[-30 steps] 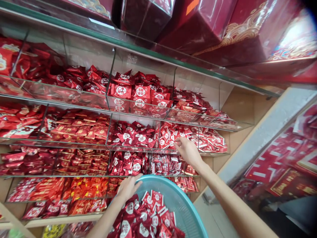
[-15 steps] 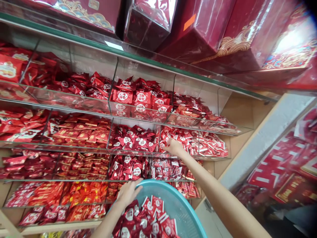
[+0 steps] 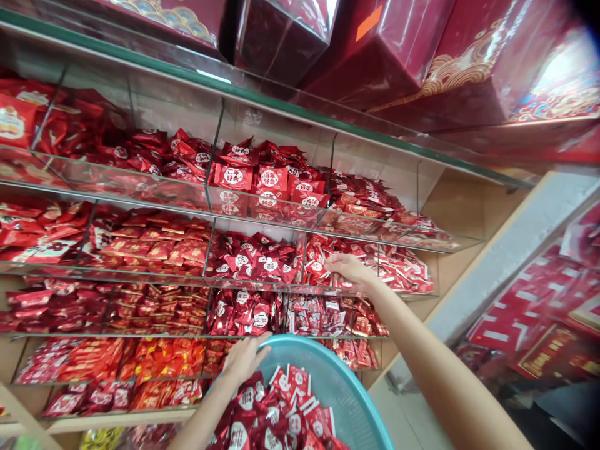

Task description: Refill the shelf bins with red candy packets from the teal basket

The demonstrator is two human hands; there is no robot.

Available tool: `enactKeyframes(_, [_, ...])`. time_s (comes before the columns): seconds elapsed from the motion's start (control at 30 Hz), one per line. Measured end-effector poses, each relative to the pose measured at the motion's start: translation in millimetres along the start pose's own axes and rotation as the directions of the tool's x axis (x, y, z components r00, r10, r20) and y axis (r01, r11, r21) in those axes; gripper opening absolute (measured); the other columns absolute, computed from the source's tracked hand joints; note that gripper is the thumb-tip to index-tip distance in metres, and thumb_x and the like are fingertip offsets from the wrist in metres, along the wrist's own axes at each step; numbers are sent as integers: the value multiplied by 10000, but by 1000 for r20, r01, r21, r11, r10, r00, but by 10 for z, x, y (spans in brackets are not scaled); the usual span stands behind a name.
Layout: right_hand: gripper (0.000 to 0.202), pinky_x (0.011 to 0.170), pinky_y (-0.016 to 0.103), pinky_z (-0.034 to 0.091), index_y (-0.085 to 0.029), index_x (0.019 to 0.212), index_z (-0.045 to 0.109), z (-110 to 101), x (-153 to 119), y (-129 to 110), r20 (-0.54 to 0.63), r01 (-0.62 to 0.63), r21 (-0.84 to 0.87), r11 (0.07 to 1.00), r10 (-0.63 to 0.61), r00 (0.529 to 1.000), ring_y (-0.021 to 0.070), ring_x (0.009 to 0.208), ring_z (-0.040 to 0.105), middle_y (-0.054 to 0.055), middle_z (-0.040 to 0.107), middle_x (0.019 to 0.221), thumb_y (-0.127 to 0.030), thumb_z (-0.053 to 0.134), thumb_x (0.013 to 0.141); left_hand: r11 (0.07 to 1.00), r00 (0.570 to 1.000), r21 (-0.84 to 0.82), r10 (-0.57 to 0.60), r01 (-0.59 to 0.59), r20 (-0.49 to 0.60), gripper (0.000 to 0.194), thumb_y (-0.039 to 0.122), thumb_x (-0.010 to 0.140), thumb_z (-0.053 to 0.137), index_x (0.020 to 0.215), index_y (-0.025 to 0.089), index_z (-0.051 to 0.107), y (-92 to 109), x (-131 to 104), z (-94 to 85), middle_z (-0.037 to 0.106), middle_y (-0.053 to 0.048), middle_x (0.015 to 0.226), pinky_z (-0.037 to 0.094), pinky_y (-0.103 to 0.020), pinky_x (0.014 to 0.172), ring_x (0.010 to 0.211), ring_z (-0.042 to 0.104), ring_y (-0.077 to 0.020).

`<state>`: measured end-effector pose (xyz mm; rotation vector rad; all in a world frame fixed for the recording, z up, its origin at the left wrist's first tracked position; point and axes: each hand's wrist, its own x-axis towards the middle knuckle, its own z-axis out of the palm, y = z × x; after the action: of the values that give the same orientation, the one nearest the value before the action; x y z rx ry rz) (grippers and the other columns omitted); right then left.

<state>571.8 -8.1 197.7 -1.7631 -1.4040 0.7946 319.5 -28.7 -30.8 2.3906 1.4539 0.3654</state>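
A blue-green plastic basket [image 3: 363, 400] at the bottom centre holds dark red and red-and-white packets [image 3: 295, 425]. My left hand [image 3: 244, 359] is closed on its upper left rim, thumb over the edge. Higher up, my right hand [image 3: 349, 270] reaches into a shelf compartment of red-and-white packets [image 3: 319, 256], its fingers at the packets. Those fingertips are partly lost among the red, and whether they pinch a packet cannot be made out. Dark red packets [image 3: 257, 259] fill the compartment to the left of it.
Glass shelves [image 3: 154, 272] with dividers hold rows of red and orange packets. Large dark red boxes [image 3: 375, 56] stand on the top shelf. A pale post [image 3: 487, 256] slants at the right, with red goods [image 3: 520, 306] beyond it.
My right hand has moved a little to the right and up along the same compartment. My left hand stays on the basket rim. The view has shifted slightly.
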Motion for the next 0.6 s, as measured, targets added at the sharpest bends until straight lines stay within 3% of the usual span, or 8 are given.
enactKeyframes(0.13, [192, 389, 159, 303, -161, 759, 551, -159, -63, 115, 79, -3, 213, 977, -14, 997, 40, 422, 408, -64, 499, 521, -226, 654, 610, 1000, 1000, 9, 4, -4, -3, 448, 527, 832, 275, 1227, 371, 417, -30, 18, 52, 642, -31, 972, 428, -312, 772, 909, 587, -211])
enactKeyframes(0.4, [326, 518, 191, 359, -213, 915, 559, -307, -566, 151, 127, 112, 362, 925, -168, 977, 51, 550, 449, -50, 525, 685, -340, 680, 640, 1000, 1000, 0, 8, -8, 12, 461, 543, 830, 268, 1225, 360, 419, 1, 7, 16, 643, -30, 974, 420, -295, 771, 900, 590, -200])
enactKeyframes(0.5, [319, 556, 209, 355, -215, 945, 554, -200, -773, 312, 234, 96, 330, 939, -180, 955, 62, 583, 454, -47, 521, 689, -346, 658, 673, 1000, 1000, -10, 3, -3, 26, 457, 536, 832, 276, 1231, 360, 413, 28, 0, -6, 636, -29, 1001, 408, -293, 795, 929, 577, -199])
enactKeyframes(0.6, [291, 566, 229, 349, -195, 890, 558, 78, -921, 688, 387, 54, 245, 968, -148, 910, 80, 594, 457, -32, 541, 690, -378, 643, 681, 1000, 999, -16, -22, 23, 41, 471, 540, 828, 290, 1243, 350, 405, 47, -2, -12, 628, -36, 1019, 401, -286, 805, 948, 569, -199])
